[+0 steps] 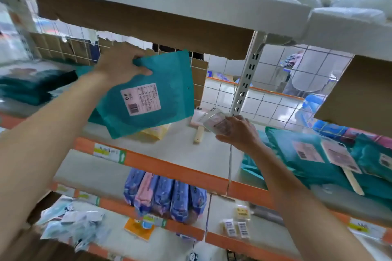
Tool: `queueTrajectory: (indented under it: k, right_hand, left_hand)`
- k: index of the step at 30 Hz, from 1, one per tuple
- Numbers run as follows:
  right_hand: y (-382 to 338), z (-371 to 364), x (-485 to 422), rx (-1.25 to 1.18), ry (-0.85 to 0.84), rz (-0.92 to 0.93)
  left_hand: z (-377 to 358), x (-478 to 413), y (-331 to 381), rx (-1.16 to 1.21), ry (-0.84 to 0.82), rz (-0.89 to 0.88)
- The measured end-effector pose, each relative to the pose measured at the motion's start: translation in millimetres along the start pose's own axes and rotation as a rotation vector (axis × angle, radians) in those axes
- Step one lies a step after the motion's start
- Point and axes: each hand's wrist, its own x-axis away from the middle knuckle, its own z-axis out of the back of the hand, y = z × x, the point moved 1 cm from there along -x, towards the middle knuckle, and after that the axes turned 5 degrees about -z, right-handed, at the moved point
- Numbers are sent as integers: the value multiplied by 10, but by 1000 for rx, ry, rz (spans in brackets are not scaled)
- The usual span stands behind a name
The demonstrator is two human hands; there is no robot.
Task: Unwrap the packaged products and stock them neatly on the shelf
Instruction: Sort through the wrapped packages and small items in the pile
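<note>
Above grey orange-edged shelf (191, 154): left hand (121, 65) fingers (146, 72) pinch teal packet (169, 82); right hand (240, 131) fingers (222, 139) grip clear pack (216, 123).

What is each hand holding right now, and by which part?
Left hand: flat teal labelled packet, by its upper-left corner. Right hand: small clear-wrapped pink pack, by its lower end.

Left hand (121, 65) grips teal packet (148, 95), right hand (239, 131) grips clear packet (216, 122).
</note>
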Motion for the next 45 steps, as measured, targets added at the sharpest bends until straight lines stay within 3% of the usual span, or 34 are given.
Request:
queueTrajectory:
  k: [20, 24, 27, 30, 37, 42, 45]
  right_hand:
    - [-146, -888, -873, -15, -125, -112]
    - [-200, -919, -832, -54, -155, -155]
    - [-355, -806, -818, -113, -85, -196]
    - [-689, -601, -765, -283, 19, -152]
    - [-1683, -309, -563, -1085, 37, -34]
    - [-2181, -436, -347, -1323, 98, -179]
    - [-2449, -508, -270, -1401, 78, -175]
  left_hand:
    - [-154, -757, -546, 13, -9, -46]
    - [-129, -817, -700, 163, -87, -95]
    - [-72, -857, -828, 259, -112, -137]
    - [28, -876, -958, 302, -141, -160]
    - [318, -793, -1300, 508, -154, -235]
    - [437, -683, -1527, 804, -139, -157]
    - [465, -607, -1662, 947, -160, -120]
